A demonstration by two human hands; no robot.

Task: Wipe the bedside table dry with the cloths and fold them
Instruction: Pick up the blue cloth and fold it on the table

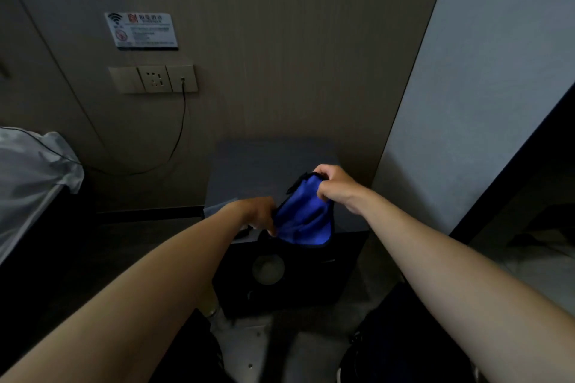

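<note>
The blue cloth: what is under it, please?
The blue cloth hangs in both hands over the bedside table; its grey top shows around. The part directly beneath is covered.

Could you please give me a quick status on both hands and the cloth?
Left hand and right hand both gripping the blue cloth with dark edging. Cloth held above the grey bedside table. Nothing in the way.
</note>
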